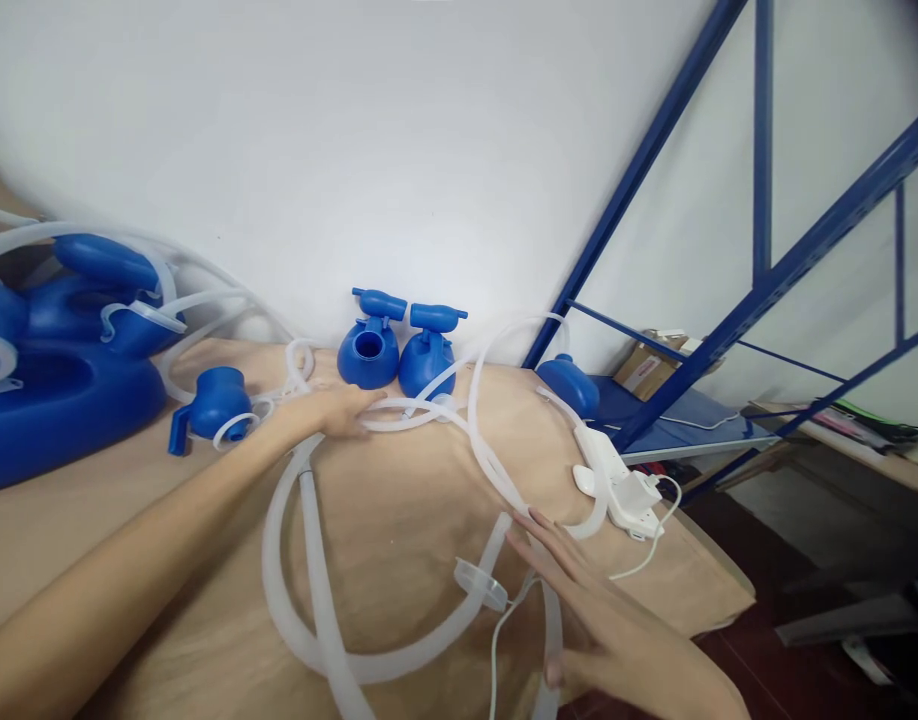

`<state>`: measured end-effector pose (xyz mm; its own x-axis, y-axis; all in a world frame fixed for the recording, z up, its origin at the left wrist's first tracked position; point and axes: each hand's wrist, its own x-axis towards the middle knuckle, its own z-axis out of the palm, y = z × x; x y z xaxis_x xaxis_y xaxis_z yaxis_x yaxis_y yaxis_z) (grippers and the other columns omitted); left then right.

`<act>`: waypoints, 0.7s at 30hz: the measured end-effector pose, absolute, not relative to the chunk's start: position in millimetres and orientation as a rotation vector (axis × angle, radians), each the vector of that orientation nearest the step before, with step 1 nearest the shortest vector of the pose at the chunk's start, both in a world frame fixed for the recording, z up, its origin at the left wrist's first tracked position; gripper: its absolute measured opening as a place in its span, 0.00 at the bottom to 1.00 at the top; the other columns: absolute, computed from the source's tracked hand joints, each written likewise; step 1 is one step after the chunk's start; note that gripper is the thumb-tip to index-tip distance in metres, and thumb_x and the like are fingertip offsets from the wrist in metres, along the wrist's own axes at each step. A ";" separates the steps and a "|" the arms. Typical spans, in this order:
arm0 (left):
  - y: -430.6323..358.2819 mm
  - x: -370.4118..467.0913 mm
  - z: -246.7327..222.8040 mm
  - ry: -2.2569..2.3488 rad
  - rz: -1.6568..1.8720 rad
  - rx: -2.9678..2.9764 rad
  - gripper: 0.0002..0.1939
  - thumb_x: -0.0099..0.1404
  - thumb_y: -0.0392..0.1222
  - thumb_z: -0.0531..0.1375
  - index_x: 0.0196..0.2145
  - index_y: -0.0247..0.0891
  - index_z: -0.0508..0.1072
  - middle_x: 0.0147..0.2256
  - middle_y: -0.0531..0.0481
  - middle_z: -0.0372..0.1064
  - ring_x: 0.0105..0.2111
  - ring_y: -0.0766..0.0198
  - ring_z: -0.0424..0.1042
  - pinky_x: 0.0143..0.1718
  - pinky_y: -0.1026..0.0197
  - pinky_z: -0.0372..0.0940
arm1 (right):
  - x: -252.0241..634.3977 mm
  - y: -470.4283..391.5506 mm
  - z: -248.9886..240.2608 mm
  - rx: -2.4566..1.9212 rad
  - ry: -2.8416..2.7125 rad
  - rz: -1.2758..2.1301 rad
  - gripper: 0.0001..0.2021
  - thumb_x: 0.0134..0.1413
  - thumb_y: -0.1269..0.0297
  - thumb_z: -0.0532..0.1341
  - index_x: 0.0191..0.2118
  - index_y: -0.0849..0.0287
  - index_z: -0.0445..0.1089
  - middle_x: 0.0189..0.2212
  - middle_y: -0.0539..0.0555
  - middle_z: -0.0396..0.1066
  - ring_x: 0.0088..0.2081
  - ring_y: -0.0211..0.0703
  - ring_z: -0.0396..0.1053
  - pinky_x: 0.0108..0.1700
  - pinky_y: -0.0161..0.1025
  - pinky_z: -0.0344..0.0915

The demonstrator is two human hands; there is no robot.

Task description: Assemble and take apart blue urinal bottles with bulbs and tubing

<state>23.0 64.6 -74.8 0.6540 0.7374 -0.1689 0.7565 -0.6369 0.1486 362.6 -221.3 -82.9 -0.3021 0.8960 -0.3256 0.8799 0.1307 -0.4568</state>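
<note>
My left hand (pixel 348 411) lies at the near side of two blue bottles, on or beside loops of translucent tubing (pixel 399 415); its fingers look closed, and what they hold, if anything, is hidden. One bottle (pixel 367 362) shows its round opening, and the other (pixel 427 368) stands to its right. At the lower right, my right hand (pixel 560 590) has its thumb and fingers apart over another stretch of tube (pixel 553 625). A clear plastic cap (pixel 481 584) sits around a tube just left of that hand.
Large blue containers (pixel 121 400) with tubing fill the left side. A small blue jug (pixel 217 400) lies near them. A white power strip (pixel 616 485) and a blue bottle (pixel 569 386) are at the right, by a blue metal frame (pixel 639 165).
</note>
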 end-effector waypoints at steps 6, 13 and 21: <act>58.1 5.4 -28.0 1.171 0.244 2.686 0.29 0.68 0.51 0.54 0.64 0.41 0.70 0.53 0.44 0.79 0.48 0.50 0.78 0.50 0.56 0.69 | 354.0 -254.4 -96.5 -1.715 -2.390 0.774 0.43 0.52 0.55 0.76 0.72 0.34 0.62 0.78 0.54 0.46 0.77 0.67 0.45 0.76 0.65 0.49; 38.2 -9.4 5.4 1.157 0.944 2.677 0.26 0.70 0.57 0.54 0.55 0.41 0.78 0.50 0.46 0.80 0.48 0.50 0.76 0.53 0.56 0.67 | 342.4 -250.5 -100.3 -1.865 -2.379 0.867 0.28 0.58 0.45 0.71 0.63 0.39 0.75 0.71 0.55 0.64 0.76 0.70 0.50 0.75 0.69 0.51; 27.0 2.4 7.0 1.196 1.316 2.676 0.20 0.72 0.49 0.53 0.54 0.45 0.78 0.51 0.47 0.80 0.52 0.49 0.77 0.54 0.52 0.69 | 349.8 -244.3 -118.0 -1.570 -2.581 0.294 0.34 0.54 0.36 0.70 0.63 0.43 0.75 0.63 0.55 0.74 0.69 0.66 0.64 0.71 0.65 0.64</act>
